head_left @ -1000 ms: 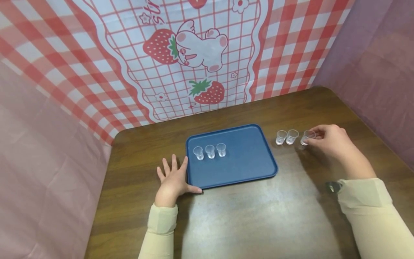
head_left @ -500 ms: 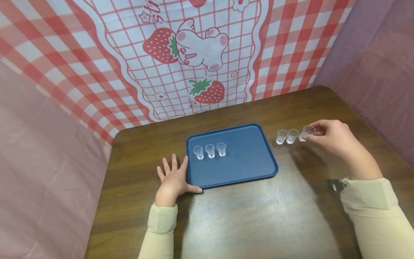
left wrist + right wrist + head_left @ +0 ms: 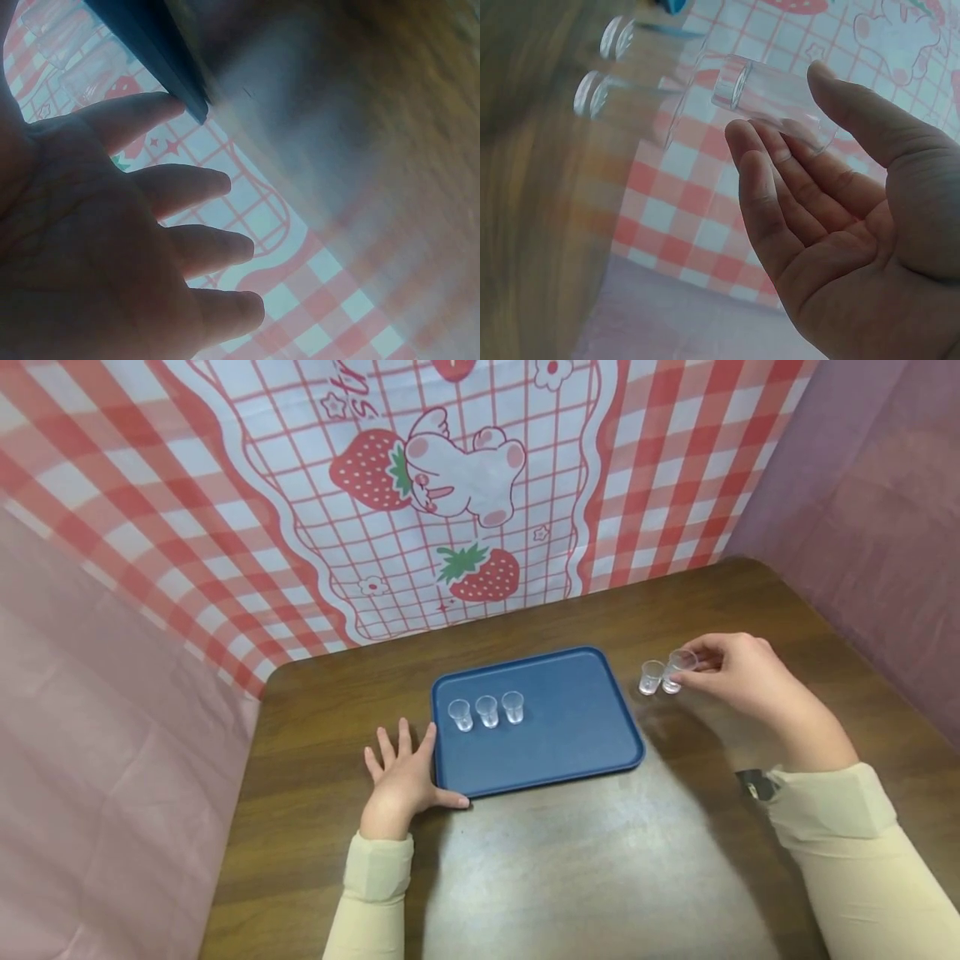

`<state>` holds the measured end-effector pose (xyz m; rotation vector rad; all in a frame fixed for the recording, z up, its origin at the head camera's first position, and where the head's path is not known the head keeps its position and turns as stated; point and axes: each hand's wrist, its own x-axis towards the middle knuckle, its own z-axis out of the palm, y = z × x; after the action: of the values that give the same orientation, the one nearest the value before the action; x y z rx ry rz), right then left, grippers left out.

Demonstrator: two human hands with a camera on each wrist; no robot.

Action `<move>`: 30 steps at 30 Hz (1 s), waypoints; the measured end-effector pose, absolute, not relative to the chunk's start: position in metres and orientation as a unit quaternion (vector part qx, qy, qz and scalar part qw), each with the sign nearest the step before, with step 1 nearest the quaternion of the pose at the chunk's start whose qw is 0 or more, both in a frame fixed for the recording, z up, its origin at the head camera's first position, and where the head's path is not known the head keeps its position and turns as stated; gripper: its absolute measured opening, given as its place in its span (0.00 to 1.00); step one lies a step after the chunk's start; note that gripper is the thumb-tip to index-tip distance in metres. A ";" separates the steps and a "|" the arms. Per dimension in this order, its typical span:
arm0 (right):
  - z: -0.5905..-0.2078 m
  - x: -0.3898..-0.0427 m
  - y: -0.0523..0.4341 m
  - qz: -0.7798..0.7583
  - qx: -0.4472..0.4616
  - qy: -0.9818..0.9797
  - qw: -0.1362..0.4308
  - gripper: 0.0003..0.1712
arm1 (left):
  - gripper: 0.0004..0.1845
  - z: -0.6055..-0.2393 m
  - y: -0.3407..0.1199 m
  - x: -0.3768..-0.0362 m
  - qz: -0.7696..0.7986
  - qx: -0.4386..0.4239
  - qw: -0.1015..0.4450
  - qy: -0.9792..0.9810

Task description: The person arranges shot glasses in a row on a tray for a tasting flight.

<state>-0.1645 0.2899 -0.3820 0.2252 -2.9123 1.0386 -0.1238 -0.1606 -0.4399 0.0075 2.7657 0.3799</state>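
My right hand (image 3: 738, 672) pinches a small clear shot glass (image 3: 776, 97) between thumb and fingers. In the right wrist view that glass is raised off the table, above two more shot glasses (image 3: 622, 105) standing side by side. From the head view it overlaps the nearer of the pair, beside the other glass (image 3: 650, 677). My left hand (image 3: 400, 785) lies with fingers spread at the left edge of a blue tray (image 3: 570, 752), its thumb along the front left corner. Three matching shot glasses (image 3: 487, 712) stand in a row on the tray's left half.
A brown wooden table (image 3: 315, 860) carries everything. Behind it hangs a red-and-white checked cloth (image 3: 660, 485) with strawberries and a cartoon animal. Pinkish curtains (image 3: 97, 735) close off the left and right sides.
My right hand has lifted the outermost shot glass of the right-hand group and carried it left, over its neighbour. The left hand and the tray have stayed in place.
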 end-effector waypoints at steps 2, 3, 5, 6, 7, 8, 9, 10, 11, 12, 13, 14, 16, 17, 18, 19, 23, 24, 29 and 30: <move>-0.381 -0.165 0.283 0.338 0.082 -0.937 0.016 0.20 | 0.72 -0.440 -0.161 -0.124 0.134 0.003 0.175 0.975; -0.381 -0.166 0.280 0.338 0.087 -0.937 0.015 0.20 | 0.73 -0.441 -0.161 -0.124 0.134 0.003 0.175 0.975; -0.381 -0.168 0.273 0.337 0.099 -0.936 0.014 0.20 | 0.73 -0.441 -0.161 -0.125 0.134 0.005 0.173 0.976; -0.381 -0.169 0.269 0.335 0.104 -0.936 0.012 0.20 | 0.73 -0.441 -0.160 -0.125 0.135 0.006 0.171 0.976; -0.381 -0.170 0.265 0.334 0.110 -0.936 0.010 0.21 | 0.73 -0.441 -0.160 -0.125 0.136 0.007 0.171 0.976; -0.381 -0.171 0.262 0.334 0.113 -0.936 0.007 0.21 | 0.73 -0.441 -0.160 -0.125 0.137 0.007 0.170 0.976; -0.381 -0.172 0.258 0.333 0.117 -0.936 0.004 0.21 | 0.73 -0.441 -0.160 -0.125 0.139 0.007 0.169 0.976; -0.382 -0.173 0.254 0.332 0.120 -0.935 0.001 0.21 | 0.73 -0.441 -0.160 -0.125 0.139 0.007 0.169 0.976; -0.383 -0.174 0.250 0.332 0.122 -0.935 -0.003 0.21 | 0.73 -0.441 -0.160 -0.125 0.141 0.008 0.170 0.975; -0.383 -0.175 0.246 0.333 0.124 -0.935 -0.008 0.21 | 0.73 -0.441 -0.161 -0.125 0.141 0.007 0.170 0.975; -0.384 -0.177 0.243 0.334 0.127 -0.934 -0.013 0.22 | 0.73 -0.441 -0.161 -0.124 0.142 0.007 0.171 0.975; -0.385 -0.178 0.239 0.336 0.129 -0.933 -0.017 0.22 | 0.73 -0.441 -0.161 -0.124 0.143 0.007 0.171 0.975; -0.386 -0.179 0.233 0.338 0.130 -0.932 -0.024 0.22 | 0.73 -0.442 -0.161 -0.123 0.143 0.008 0.171 0.975; -0.387 -0.180 0.231 0.340 0.130 -0.931 -0.029 0.21 | 0.73 -0.442 -0.161 -0.123 0.144 0.008 0.170 0.975; -0.388 -0.180 0.229 0.341 0.130 -0.930 -0.032 0.21 | 0.73 -0.442 -0.161 -0.123 0.144 0.008 0.170 0.975; -0.389 -0.181 0.227 0.342 0.130 -0.930 -0.034 0.21 | 0.73 -0.442 -0.161 -0.123 0.143 0.009 0.169 0.975; -0.391 -0.184 0.219 0.339 0.135 -0.930 -0.038 0.22 | 0.73 -0.441 -0.161 -0.123 0.141 0.011 0.166 0.976; -0.391 -0.184 0.217 0.339 0.137 -0.930 -0.038 0.22 | 0.73 -0.441 -0.161 -0.123 0.140 0.012 0.166 0.976; -0.395 -0.189 0.205 0.336 0.153 -0.928 -0.044 0.21 | 0.73 -0.441 -0.161 -0.122 0.139 0.012 0.165 0.976; -0.396 -0.190 0.202 0.338 0.156 -0.927 -0.046 0.21 | 0.73 -0.441 -0.161 -0.122 0.138 0.012 0.166 0.976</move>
<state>-0.1904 0.2022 -0.3963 0.5040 -3.0018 1.0939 -0.1223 -0.1609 -0.4408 0.0334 2.7796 0.3929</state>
